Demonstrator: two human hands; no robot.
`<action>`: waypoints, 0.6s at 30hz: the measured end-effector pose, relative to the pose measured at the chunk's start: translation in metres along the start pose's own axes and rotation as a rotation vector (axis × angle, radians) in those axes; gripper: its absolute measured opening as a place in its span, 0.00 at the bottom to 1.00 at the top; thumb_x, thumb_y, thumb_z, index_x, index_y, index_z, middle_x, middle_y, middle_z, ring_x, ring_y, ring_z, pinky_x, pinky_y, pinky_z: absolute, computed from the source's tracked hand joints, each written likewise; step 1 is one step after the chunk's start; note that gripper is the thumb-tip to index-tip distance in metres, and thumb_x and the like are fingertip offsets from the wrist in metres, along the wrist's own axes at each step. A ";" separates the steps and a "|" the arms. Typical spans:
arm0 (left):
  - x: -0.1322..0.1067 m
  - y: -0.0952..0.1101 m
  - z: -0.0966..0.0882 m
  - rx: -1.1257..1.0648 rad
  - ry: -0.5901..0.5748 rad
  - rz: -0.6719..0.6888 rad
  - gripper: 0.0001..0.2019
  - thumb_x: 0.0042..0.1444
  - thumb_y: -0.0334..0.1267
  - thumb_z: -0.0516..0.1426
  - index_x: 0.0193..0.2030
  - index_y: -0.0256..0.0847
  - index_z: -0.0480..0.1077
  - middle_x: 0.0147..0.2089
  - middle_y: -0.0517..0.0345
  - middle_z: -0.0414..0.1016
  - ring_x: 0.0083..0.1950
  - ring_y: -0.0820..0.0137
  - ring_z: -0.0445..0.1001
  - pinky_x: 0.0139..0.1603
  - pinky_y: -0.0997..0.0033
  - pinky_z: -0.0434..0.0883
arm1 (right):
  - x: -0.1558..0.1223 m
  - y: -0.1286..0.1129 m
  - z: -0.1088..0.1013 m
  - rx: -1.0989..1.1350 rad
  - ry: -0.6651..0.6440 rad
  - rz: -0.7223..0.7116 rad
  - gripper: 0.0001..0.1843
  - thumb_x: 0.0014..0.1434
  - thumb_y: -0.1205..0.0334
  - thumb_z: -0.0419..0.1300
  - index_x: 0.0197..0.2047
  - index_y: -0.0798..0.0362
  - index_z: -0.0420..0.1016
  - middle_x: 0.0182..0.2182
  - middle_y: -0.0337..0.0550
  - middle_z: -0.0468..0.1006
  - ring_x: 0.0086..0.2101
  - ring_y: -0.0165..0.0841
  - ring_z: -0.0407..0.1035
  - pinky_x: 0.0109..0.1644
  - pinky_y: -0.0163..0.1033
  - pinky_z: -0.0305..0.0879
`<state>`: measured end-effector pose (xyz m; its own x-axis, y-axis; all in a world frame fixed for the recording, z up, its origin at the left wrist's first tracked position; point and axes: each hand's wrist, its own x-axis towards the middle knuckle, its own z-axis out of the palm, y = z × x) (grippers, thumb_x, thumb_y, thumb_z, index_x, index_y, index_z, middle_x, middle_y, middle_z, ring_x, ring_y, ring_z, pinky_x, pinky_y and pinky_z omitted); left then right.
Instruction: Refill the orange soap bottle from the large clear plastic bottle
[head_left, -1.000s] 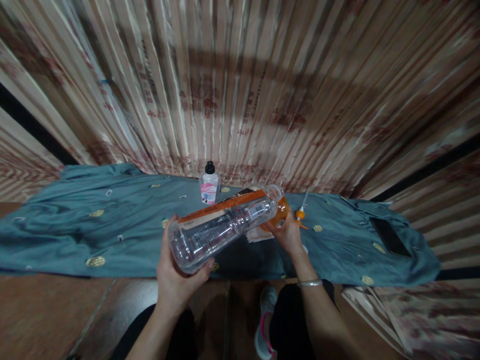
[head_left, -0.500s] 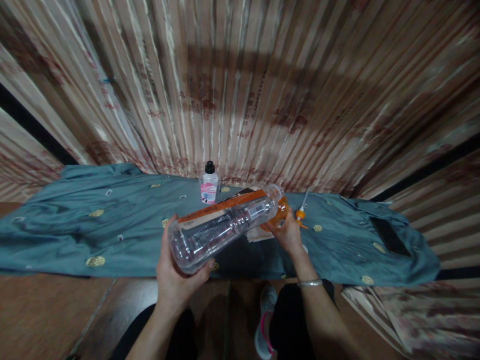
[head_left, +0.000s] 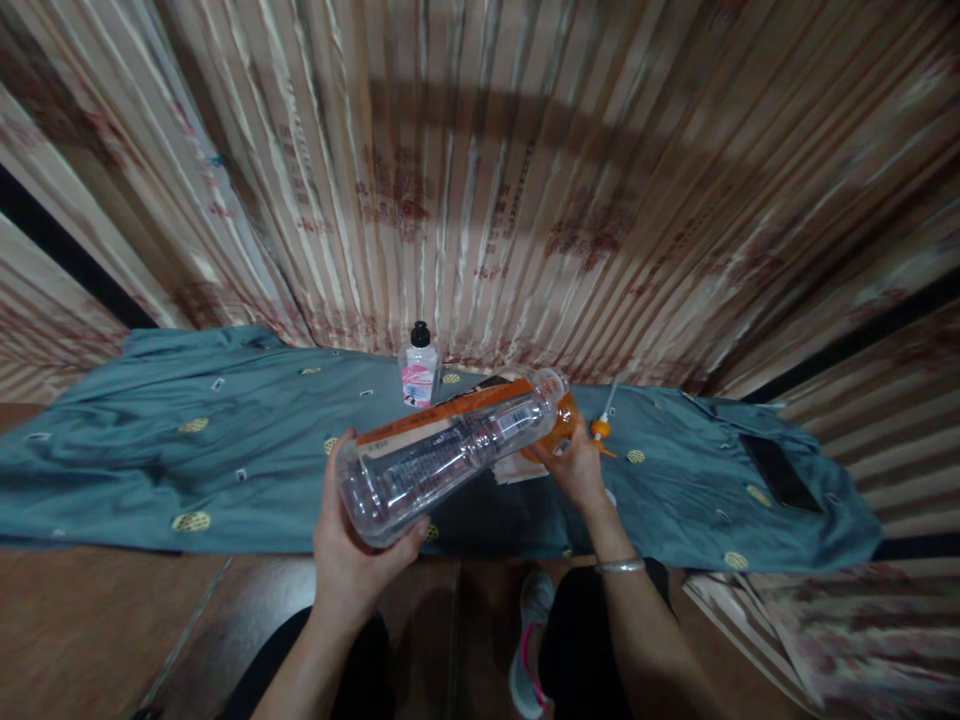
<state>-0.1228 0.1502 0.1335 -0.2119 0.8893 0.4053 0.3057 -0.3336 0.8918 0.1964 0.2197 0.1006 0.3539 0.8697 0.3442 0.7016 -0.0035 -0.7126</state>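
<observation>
My left hand (head_left: 356,560) is wrapped round the base of a large clear plastic bottle (head_left: 442,460) with an orange label. The bottle is tilted, its open neck up to the right. My right hand (head_left: 576,465) grips an orange translucent bottle (head_left: 559,430) just beneath that neck; the big bottle's mouth partly hides it. Whether the two bottles touch I cannot tell. Right of my right hand an orange pump top (head_left: 600,428) with a pale tube lies on the cloth.
A small clear bottle (head_left: 419,370) with a black cap and pink label stands at the back. A dark phone (head_left: 778,472) lies at the right on the teal patterned cloth (head_left: 277,430). Pale paper (head_left: 521,468) lies under the bottles. A pleated curtain (head_left: 480,200) hangs behind.
</observation>
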 end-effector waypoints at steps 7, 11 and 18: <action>0.000 0.004 0.002 -0.005 -0.020 -0.011 0.56 0.43 0.48 0.75 0.77 0.38 0.58 0.68 0.37 0.75 0.66 0.47 0.78 0.68 0.47 0.74 | 0.000 0.002 0.001 -0.010 0.002 -0.016 0.44 0.51 0.32 0.68 0.60 0.54 0.69 0.46 0.58 0.86 0.44 0.53 0.83 0.46 0.53 0.80; -0.001 0.010 0.006 -0.046 0.078 -0.048 0.54 0.45 0.53 0.74 0.76 0.38 0.61 0.67 0.38 0.75 0.66 0.47 0.78 0.70 0.45 0.73 | 0.000 0.005 0.002 -0.012 0.012 -0.043 0.44 0.51 0.31 0.67 0.60 0.54 0.69 0.46 0.59 0.86 0.44 0.53 0.83 0.46 0.53 0.80; 0.002 0.003 -0.001 -0.028 0.000 -0.049 0.56 0.42 0.48 0.76 0.76 0.40 0.59 0.67 0.39 0.75 0.65 0.49 0.79 0.68 0.48 0.75 | 0.000 0.005 0.001 -0.021 -0.008 -0.020 0.44 0.51 0.32 0.68 0.61 0.53 0.68 0.47 0.57 0.86 0.44 0.53 0.83 0.46 0.53 0.80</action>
<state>-0.1228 0.1506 0.1372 -0.2261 0.9048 0.3609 0.2684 -0.2983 0.9160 0.1988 0.2204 0.0964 0.3344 0.8736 0.3536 0.7212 0.0042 -0.6927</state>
